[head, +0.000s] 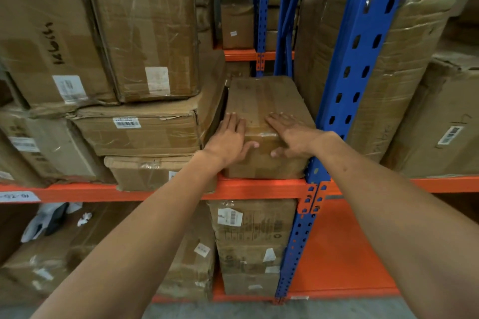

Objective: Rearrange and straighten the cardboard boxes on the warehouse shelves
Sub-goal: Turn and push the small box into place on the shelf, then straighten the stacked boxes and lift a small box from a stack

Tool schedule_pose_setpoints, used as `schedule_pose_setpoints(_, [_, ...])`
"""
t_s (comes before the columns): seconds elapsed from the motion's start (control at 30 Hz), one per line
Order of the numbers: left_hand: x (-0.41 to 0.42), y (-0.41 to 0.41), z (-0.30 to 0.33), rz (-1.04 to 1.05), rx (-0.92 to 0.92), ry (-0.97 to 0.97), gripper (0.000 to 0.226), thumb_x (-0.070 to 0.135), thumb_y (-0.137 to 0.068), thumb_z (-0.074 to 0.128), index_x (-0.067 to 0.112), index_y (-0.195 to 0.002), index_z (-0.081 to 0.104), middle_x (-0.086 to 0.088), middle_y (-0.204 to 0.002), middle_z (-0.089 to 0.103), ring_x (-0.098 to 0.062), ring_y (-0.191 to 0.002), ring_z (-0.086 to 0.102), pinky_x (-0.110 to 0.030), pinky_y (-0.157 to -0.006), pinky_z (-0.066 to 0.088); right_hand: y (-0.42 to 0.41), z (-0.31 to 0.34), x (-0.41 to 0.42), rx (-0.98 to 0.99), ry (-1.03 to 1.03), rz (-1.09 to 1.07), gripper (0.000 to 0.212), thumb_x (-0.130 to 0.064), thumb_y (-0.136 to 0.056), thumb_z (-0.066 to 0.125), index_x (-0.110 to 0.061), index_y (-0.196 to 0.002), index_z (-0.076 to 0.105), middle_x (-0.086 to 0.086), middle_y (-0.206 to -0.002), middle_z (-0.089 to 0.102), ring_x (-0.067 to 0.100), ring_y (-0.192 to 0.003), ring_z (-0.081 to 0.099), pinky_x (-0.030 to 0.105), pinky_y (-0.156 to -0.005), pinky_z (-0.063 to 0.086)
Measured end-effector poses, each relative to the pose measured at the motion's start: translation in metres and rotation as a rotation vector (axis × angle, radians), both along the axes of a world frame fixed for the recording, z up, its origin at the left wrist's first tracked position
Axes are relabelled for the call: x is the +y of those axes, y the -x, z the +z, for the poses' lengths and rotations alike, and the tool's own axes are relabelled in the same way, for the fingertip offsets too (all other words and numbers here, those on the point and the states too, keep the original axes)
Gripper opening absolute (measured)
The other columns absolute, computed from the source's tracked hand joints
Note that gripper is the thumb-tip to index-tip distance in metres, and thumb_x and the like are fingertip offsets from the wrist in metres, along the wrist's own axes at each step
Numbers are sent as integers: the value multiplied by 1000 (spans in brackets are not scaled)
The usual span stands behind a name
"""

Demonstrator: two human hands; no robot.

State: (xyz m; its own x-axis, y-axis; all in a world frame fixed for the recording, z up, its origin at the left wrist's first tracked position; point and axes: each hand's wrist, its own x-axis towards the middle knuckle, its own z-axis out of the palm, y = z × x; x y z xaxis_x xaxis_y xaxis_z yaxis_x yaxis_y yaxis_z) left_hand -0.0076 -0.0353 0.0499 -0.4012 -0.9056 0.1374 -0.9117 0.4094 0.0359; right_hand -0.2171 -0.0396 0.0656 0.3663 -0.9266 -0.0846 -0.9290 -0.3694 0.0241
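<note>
A small taped cardboard box (pixel 261 96) sits on the orange shelf beam (pixel 259 188), wedged between a stack of boxes on the left and the blue upright (pixel 360 59). My left hand (pixel 229 138) lies flat on the box's top front left corner, thumb over the front face. My right hand (pixel 290 136) rests flat on the top front right, thumb also down the front. Both hands press on the box with fingers spread.
Left of the box stands a stack: a flattened box with a barcode label (pixel 134 132), a crumpled taped box (pixel 145 33) above it, another (pixel 145 172) below. Large wrapped cartons (pixel 404 59) fill the right bay. More boxes (pixel 251 246) sit on the lower shelf.
</note>
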Motion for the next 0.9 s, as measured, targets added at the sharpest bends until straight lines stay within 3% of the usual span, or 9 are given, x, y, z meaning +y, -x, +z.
schedule_pose_setpoints(0.2, [2, 4, 14, 39, -61, -92, 77, 51, -104, 40, 3, -158, 15, -23, -166, 8, -34, -155, 3, -45, -125, 11, -9, 3, 1, 57, 6, -59, 105, -50, -93, 66, -13, -161, -5, 9, -169, -8, 26, -154, -3, 36, -124, 0])
schedule_pose_setpoints(0.3, [11, -9, 37, 3, -34, -167, 61, 35, -102, 53, 6, -152, 32, -20, -159, 30, -36, -149, 27, -44, -119, 29, -18, 25, 3, 104, -101, -130, 106, -47, -86, 76, -18, -161, 7, 6, -168, 14, 29, -151, 21, 40, -121, 22])
schedule_pose_setpoints(0.37, [23, -27, 57, -27, 160, -52, 46, 24, -98, 58, 6, -139, 48, -18, -139, 55, -36, -131, 51, -44, -105, 46, -26, 56, 2, 95, -89, -128, 102, -47, -79, 81, -25, -158, 20, 6, -159, 35, 30, -139, 40, 43, -111, 39])
schedule_pose_setpoints(0.43, [34, -44, 72, -13, 366, 310, 50, 17, -94, 60, 2, -140, 50, -19, -132, 59, -36, -124, 54, -46, -102, 46, -40, 94, 2, 49, 62, -81, 111, -44, -79, 82, -30, -161, 8, 6, -167, 18, 32, -148, 27, 47, -118, 31])
schedule_pose_setpoints(0.5, [41, -58, 86, 123, 496, 685, 64, 21, -88, 68, -1, -144, 45, -22, -135, 54, -37, -126, 49, -46, -107, 42, -62, 134, 4, 36, 321, 35, 118, -37, -81, 83, -31, -161, -5, 2, -169, -5, 27, -154, 3, 42, -124, 2])
schedule_pose_setpoints(0.57, [44, -72, 104, 333, 685, 792, 91, 34, -81, 78, -1, -151, 31, -26, -147, 39, -40, -136, 35, -50, -115, 30, -92, 169, 7, 56, 596, 170, 122, -28, -81, 84, -31, -160, -9, 2, -167, -14, 22, -151, -13, 34, -113, -17])
schedule_pose_setpoints(0.67, [36, -91, 121, 533, 840, 685, 129, 50, -71, 86, 2, -157, 3, -30, -161, 9, -46, -147, 12, -55, -122, 17, -140, 208, 15, 220, 858, 313, 121, -10, -84, 73, -31, -157, -20, 10, -164, -27, 28, -148, -29, 45, -121, -16])
schedule_pose_setpoints(0.77, [28, -98, 122, 567, 878, 537, 145, 60, -67, 85, 3, -157, -14, -31, -163, -3, -47, -150, 4, -53, -123, 10, -182, 229, 15, 431, 954, 406, 121, 1, -83, 66, -31, -154, -27, 11, -161, -35, 31, -147, -31, 53, -122, -12])
schedule_pose_setpoints(0.9, [18, -89, 120, 609, 899, 368, 161, 76, -58, 79, 1, -152, -27, -30, -161, -20, -48, -151, -5, -53, -123, 3, -222, 231, 5, 723, 978, 420, 97, -15, -101, 50, -28, -152, -31, 10, -157, -40, 31, -149, -28, 54, -120, -15])
